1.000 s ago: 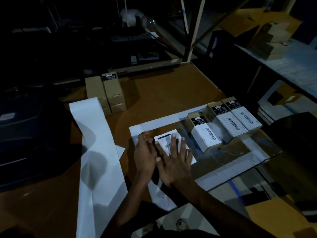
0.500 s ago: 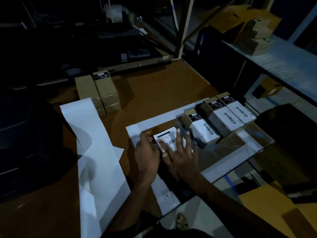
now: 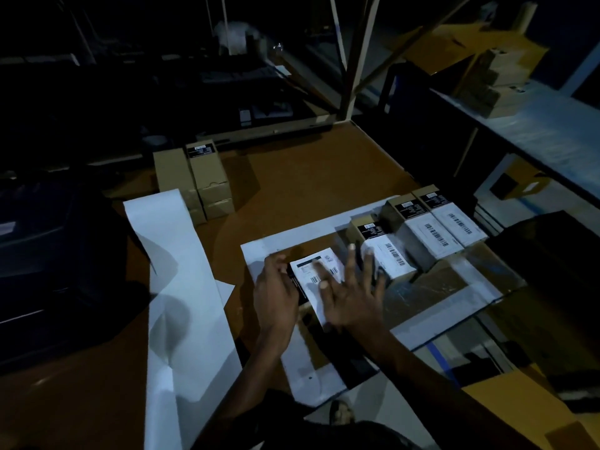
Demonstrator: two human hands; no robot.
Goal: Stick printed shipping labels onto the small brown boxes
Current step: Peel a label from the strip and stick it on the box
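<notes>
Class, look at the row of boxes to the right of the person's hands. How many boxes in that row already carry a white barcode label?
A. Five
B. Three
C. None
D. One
B. Three labelled boxes sit side by side right of the hands: the nearest box, the middle box and the far box, each showing a white barcode label.

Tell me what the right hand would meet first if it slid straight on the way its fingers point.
Most likely the nearest labelled box in the row. The right hand lies flat on the label, fingers spread toward that box. Depth is unclear; the fingertips may already be close.
</notes>
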